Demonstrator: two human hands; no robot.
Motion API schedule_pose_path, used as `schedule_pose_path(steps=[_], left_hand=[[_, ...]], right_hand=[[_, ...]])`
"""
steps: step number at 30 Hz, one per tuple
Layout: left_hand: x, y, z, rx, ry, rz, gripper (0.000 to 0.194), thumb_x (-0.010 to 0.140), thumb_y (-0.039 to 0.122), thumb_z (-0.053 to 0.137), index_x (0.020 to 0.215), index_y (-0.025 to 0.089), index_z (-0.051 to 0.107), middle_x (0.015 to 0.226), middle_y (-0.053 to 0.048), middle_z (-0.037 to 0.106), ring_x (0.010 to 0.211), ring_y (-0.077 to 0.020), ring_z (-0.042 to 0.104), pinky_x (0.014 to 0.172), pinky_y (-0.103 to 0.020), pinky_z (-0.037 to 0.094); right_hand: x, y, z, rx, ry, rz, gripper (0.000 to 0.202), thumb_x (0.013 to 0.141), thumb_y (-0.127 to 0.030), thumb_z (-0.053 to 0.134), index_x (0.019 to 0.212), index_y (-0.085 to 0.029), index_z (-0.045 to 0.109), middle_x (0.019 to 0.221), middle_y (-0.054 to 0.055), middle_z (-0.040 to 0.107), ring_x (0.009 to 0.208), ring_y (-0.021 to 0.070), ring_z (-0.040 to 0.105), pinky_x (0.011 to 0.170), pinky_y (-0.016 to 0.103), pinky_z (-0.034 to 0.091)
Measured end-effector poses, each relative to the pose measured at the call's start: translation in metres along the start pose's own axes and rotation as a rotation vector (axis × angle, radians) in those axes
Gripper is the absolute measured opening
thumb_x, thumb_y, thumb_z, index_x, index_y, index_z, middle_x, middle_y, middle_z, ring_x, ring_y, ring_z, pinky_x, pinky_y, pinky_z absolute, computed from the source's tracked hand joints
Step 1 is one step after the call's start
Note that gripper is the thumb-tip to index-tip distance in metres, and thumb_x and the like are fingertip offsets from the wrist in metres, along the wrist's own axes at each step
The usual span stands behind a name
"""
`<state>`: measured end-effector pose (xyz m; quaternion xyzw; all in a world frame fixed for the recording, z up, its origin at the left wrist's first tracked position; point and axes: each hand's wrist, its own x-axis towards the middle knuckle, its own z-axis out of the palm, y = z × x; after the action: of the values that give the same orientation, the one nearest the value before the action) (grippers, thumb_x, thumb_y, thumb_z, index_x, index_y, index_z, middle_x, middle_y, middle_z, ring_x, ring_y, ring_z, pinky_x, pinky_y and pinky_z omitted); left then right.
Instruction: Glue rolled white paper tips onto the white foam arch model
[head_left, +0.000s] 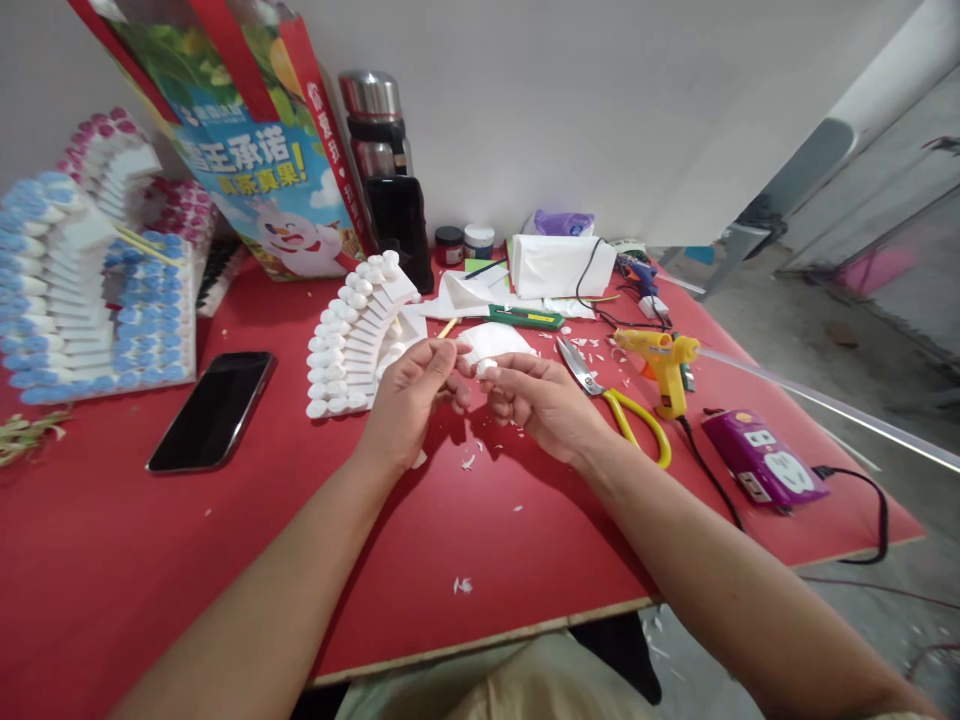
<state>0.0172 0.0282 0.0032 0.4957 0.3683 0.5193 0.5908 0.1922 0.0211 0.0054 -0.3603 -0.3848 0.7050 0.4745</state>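
My right hand (pixel 541 402) pinches a small white rounded piece (pixel 486 367) between thumb and fingers. Close beside it, my left hand (pixel 412 395) has thumb and forefinger pressed together; whatever may be between them is too small to make out. Just left of my hands stands a white fan-shaped stack (pixel 352 345) of thin slabs with rounded white ends. Behind my fingers lies a folded white sheet (pixel 496 340). White shavings (pixel 463 585) are scattered on the red table (pixel 420 620) below and around my hands.
Scissors with yellow handles (pixel 637 425), a yellow glue gun (pixel 664 360) and a purple power socket (pixel 765 460) are on the right. A green utility knife (pixel 525 318) lies behind my hands. Leftward are a phone (pixel 212 410), blue-and-white fan stacks (pixel 97 290) and a printed bag (pixel 262 150).
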Motion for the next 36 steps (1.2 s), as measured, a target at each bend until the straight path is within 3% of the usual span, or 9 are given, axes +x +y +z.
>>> schedule_pose_path(steps=[4, 7, 14, 18, 25, 31, 36], left_hand=[[-0.003, 0.004, 0.002, 0.178, -0.07, 0.139, 0.025, 0.084, 0.029, 0.078, 0.108, 0.021, 0.073, 0.102, -0.003, 0.065, 0.073, -0.0107, 0.063, 0.069, -0.024, 0.053], [-0.004, 0.007, 0.004, 0.248, -0.131, 0.199, 0.019, 0.085, 0.026, 0.076, 0.103, 0.021, 0.075, 0.107, -0.004, 0.063, 0.078, -0.0124, 0.064, 0.069, -0.026, 0.054], [-0.001, -0.005, -0.004, 0.064, -0.109, 0.048, 0.023, 0.088, 0.029, 0.075, 0.109, 0.022, 0.072, 0.074, 0.001, 0.064, 0.066, -0.011, 0.058, 0.067, -0.026, 0.05], [-0.002, -0.005, -0.002, 0.076, -0.139, 0.061, 0.02, 0.088, 0.029, 0.075, 0.107, 0.021, 0.071, 0.08, -0.001, 0.066, 0.071, -0.0122, 0.059, 0.07, -0.027, 0.051], [-0.003, 0.001, 0.002, 0.251, -0.169, 0.209, 0.012, 0.09, 0.025, 0.071, 0.102, 0.022, 0.072, 0.109, -0.003, 0.064, 0.082, -0.012, 0.061, 0.073, -0.026, 0.054], [-0.004, 0.001, 0.001, 0.268, -0.163, 0.199, 0.012, 0.089, 0.025, 0.071, 0.1, 0.021, 0.072, 0.107, -0.003, 0.065, 0.079, -0.0119, 0.061, 0.073, -0.026, 0.055], [-0.006, 0.004, 0.003, 0.229, -0.095, 0.082, 0.024, 0.088, 0.035, 0.073, 0.106, 0.02, 0.071, 0.084, -0.003, 0.07, 0.072, -0.0148, 0.064, 0.071, -0.029, 0.055]], right_hand=[[-0.001, 0.0, -0.001, -0.037, -0.026, 0.011, 0.024, 0.078, -0.037, 0.084, 0.079, -0.016, 0.073, 0.071, 0.0, 0.067, 0.055, 0.0068, 0.052, 0.052, 0.021, 0.042], [-0.001, 0.0, -0.002, -0.066, -0.024, 0.033, 0.028, 0.079, -0.04, 0.084, 0.075, -0.015, 0.071, 0.068, 0.0, 0.066, 0.053, 0.0068, 0.051, 0.051, 0.021, 0.04], [-0.001, -0.004, 0.001, 0.07, -0.065, 0.097, 0.038, 0.082, -0.052, 0.079, 0.079, -0.014, 0.072, 0.069, 0.001, 0.064, 0.049, 0.0067, 0.047, 0.046, 0.022, 0.039], [-0.001, -0.002, 0.001, 0.167, -0.127, 0.141, 0.031, 0.081, -0.042, 0.082, 0.079, -0.014, 0.071, 0.073, 0.001, 0.067, 0.051, 0.0065, 0.048, 0.048, 0.022, 0.043], [-0.001, 0.001, -0.002, 0.243, -0.178, 0.179, 0.027, 0.082, -0.032, 0.084, 0.077, -0.013, 0.065, 0.068, -0.003, 0.057, 0.051, 0.0047, 0.044, 0.05, 0.021, 0.042], [-0.002, 0.003, 0.004, 0.209, -0.188, 0.106, 0.029, 0.081, -0.036, 0.084, 0.075, -0.016, 0.064, 0.063, -0.006, 0.051, 0.05, 0.0055, 0.04, 0.055, 0.024, 0.047], [-0.001, 0.0, 0.004, 0.209, -0.119, 0.206, 0.04, 0.08, -0.054, 0.08, 0.079, -0.017, 0.065, 0.07, -0.002, 0.058, 0.054, 0.0089, 0.047, 0.056, 0.027, 0.05]])
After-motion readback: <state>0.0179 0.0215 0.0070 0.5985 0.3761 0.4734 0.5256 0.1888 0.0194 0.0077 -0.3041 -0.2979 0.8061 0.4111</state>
